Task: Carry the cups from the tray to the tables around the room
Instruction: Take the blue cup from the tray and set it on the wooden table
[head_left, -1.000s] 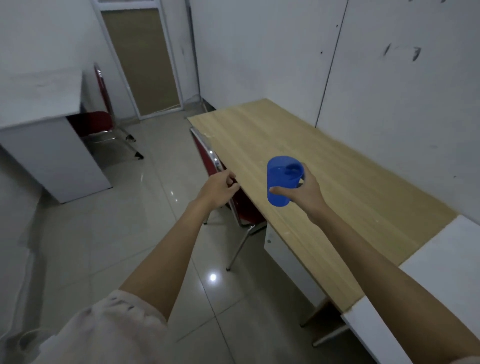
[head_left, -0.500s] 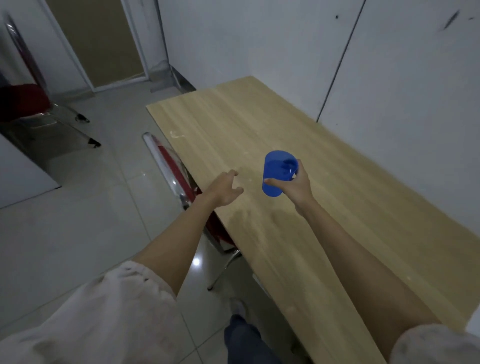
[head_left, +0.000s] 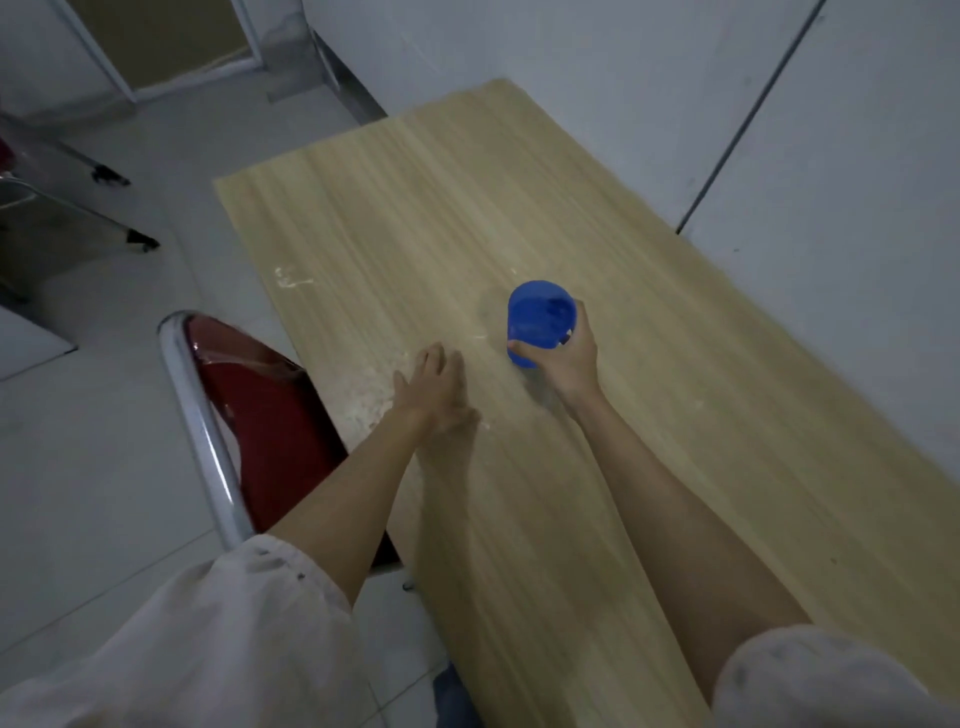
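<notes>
The blue plastic cup (head_left: 540, 322) is upright over the middle of the wooden table (head_left: 675, 441), its open mouth facing up; whether its base touches the top you cannot tell. Your right hand (head_left: 569, 358) wraps it from the near right side, thumb across the near wall and fingers curled behind. Just left of it, your left hand (head_left: 434, 389) lies palm down low over the table near its left edge, fingers loosely spread and holding nothing. Pale smears (head_left: 374, 395) mark the wood beside that hand. A red chair with a chrome frame (head_left: 249, 410) stands tucked against the table's left edge. The white wall (head_left: 779, 130) runs along the table's far right side.
</notes>
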